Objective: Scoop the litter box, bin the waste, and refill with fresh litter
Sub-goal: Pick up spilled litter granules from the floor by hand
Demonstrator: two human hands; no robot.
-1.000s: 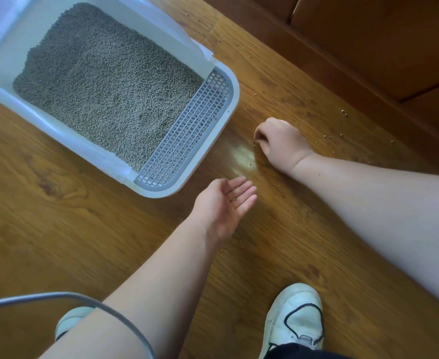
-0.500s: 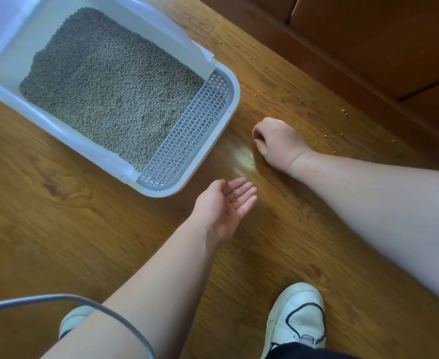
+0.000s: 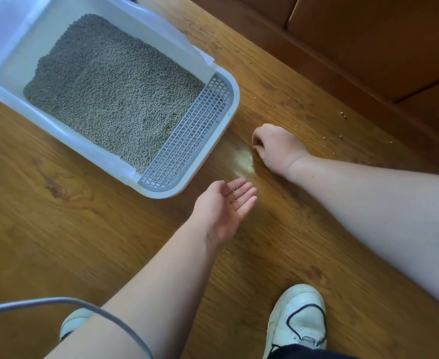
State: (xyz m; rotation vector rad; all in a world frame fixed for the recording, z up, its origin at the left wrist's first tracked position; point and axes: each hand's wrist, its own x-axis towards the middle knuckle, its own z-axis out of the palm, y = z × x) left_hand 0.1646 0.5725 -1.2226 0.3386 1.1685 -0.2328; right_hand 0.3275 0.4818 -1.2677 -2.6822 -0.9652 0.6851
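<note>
A white litter box (image 3: pixel 236 99) lies on the wooden floor at the upper left, filled with grey litter (image 3: pixel 114 94) and fitted with a grey grid step (image 3: pixel 190 141) at its near end. My left hand (image 3: pixel 226 206) is held palm up just below the box's corner, fingers apart, with a few loose pellets (image 3: pixel 235 195) resting on the fingers. My right hand (image 3: pixel 275 146) rests on the floor to the right of the box, fingers curled and pinched together at the floor; what they hold is hidden.
Stray litter pellets (image 3: pixel 342 115) are scattered over the floor near the dark wooden baseboard (image 3: pixel 368 81) at the upper right. My white shoes (image 3: pixel 298 322) stand at the bottom. A grey cable (image 3: pixel 57 301) curves across the lower left.
The view has shifted slightly, so the litter box sits a little lower and further right in the frame. My right hand has edged slightly toward the box. My left palm stays as before.
</note>
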